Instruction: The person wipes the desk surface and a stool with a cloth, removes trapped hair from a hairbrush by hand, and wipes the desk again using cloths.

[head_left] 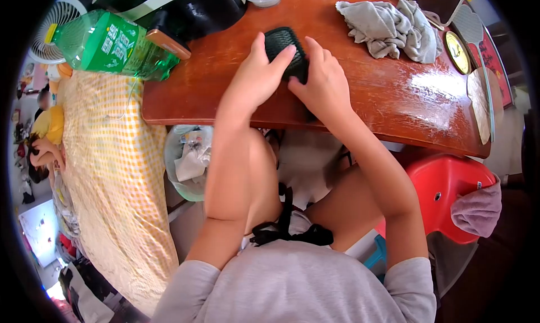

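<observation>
Over the wooden table (394, 109), a small black object (279, 39) with rounded corners and a mesh-like or ribbed face is between my two hands. What kind of thing it is, I cannot make out. My left hand (253, 78) grips its left side, with the thumb lying across its face. From the right, my right hand (326, 84) holds its edge, fingers curved along the side and thumb at the lower end. The lower part of the object is in shadow and partly hidden by my fingers.
A green plastic bottle (115, 44) lies at the left beside a phone-like block (169, 43). A crumpled grey cloth (388, 27) and a fly swatter (478, 39) are on the right. Below stand a lined waste bin (191, 182) and a red chair (444, 182). Another person (50, 126) sits far left.
</observation>
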Tool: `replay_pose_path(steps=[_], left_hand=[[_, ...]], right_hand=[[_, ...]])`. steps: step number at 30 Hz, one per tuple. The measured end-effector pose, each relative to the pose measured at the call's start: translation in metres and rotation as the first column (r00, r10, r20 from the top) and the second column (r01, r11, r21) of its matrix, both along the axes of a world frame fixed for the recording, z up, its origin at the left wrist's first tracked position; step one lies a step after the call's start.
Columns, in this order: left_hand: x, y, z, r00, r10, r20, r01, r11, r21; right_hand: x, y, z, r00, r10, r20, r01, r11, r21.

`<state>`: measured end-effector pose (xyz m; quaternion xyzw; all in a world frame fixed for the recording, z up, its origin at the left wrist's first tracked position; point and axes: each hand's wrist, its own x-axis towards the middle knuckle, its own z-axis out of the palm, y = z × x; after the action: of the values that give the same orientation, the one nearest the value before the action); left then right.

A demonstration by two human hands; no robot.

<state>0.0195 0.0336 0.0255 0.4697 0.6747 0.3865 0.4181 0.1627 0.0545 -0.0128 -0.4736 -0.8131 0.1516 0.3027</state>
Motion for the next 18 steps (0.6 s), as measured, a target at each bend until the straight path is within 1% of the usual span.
replay_pose_path(steps=[1, 2, 4, 5, 6, 8, 9, 10, 11, 12, 13, 14, 16, 17, 18], left_hand=[[0.006, 0.002, -0.004, 0.994, 0.07, -0.079, -0.069, 0.998, 0.015], [0.009, 0.001, -0.008, 0.995, 0.067, -0.073, -0.066, 0.998, 0.017], [0.013, 0.0, -0.008, 0.974, 0.136, 0.18, -0.138, 0.99, 0.001], [0.015, 0.0, -0.006, 0.956, 0.213, 0.2, -0.204, 0.977, -0.064], [0.01, 0.004, -0.01, 0.957, 0.211, 0.2, -0.202, 0.977, -0.065], [-0.004, 0.013, -0.019, 0.917, 0.085, 0.389, -0.031, 0.989, -0.144], [0.006, 0.01, -0.006, 0.904, 0.131, 0.408, -0.095, 0.99, -0.107], [0.012, 0.008, 0.0, 0.903, 0.131, 0.409, -0.095, 0.99, -0.109], [0.016, 0.007, 0.003, 0.816, 0.083, 0.572, -0.061, 0.997, -0.056], [0.02, 0.007, 0.003, 0.7, 0.024, 0.714, -0.035, 0.999, 0.0], [0.024, 0.008, 0.001, 0.648, 0.024, 0.762, -0.04, 0.999, 0.003], [0.03, 0.004, 0.001, 0.646, 0.021, 0.763, -0.03, 1.0, -0.002], [0.039, -0.006, 0.01, 0.654, -0.041, 0.755, -0.035, 0.996, 0.084], [0.04, -0.009, 0.011, 0.782, -0.118, 0.612, 0.012, 0.985, 0.175], [0.041, -0.011, 0.013, 0.78, -0.116, 0.615, 0.013, 0.985, 0.17]], right_hand=[[0.005, -0.001, 0.005, 0.99, 0.001, -0.143, -0.019, 0.992, -0.126], [0.01, 0.002, 0.005, 0.991, -0.002, -0.137, -0.015, 0.992, -0.124], [0.018, 0.007, 0.003, 0.905, -0.071, -0.42, -0.086, 0.935, -0.345], [0.021, 0.01, 0.001, 0.905, -0.074, -0.419, -0.082, 0.935, -0.344], [0.024, 0.012, -0.003, 0.848, -0.06, -0.527, -0.174, 0.907, -0.384], [0.026, 0.015, -0.009, 0.695, -0.057, -0.717, -0.367, 0.829, -0.421], [0.028, 0.011, 0.001, 0.628, -0.11, -0.77, -0.407, 0.797, -0.446], [0.031, 0.007, 0.009, 0.629, -0.112, -0.769, -0.407, 0.796, -0.448], [0.035, 0.004, 0.015, 0.716, 0.025, -0.698, -0.345, 0.882, -0.322], [0.039, 0.003, 0.021, 0.794, 0.14, -0.591, -0.297, 0.939, -0.176], [0.039, 0.002, 0.029, 0.807, 0.157, -0.569, -0.232, 0.971, -0.061], [0.043, 0.001, 0.033, 0.81, 0.146, -0.568, -0.222, 0.973, -0.067], [0.051, 0.001, 0.041, 0.849, 0.125, -0.513, -0.135, 0.991, 0.018], [0.052, 0.0, 0.044, 0.84, 0.115, -0.531, -0.127, 0.992, 0.014], [0.054, 0.0, 0.046, 0.841, 0.112, -0.529, -0.126, 0.992, 0.009]])
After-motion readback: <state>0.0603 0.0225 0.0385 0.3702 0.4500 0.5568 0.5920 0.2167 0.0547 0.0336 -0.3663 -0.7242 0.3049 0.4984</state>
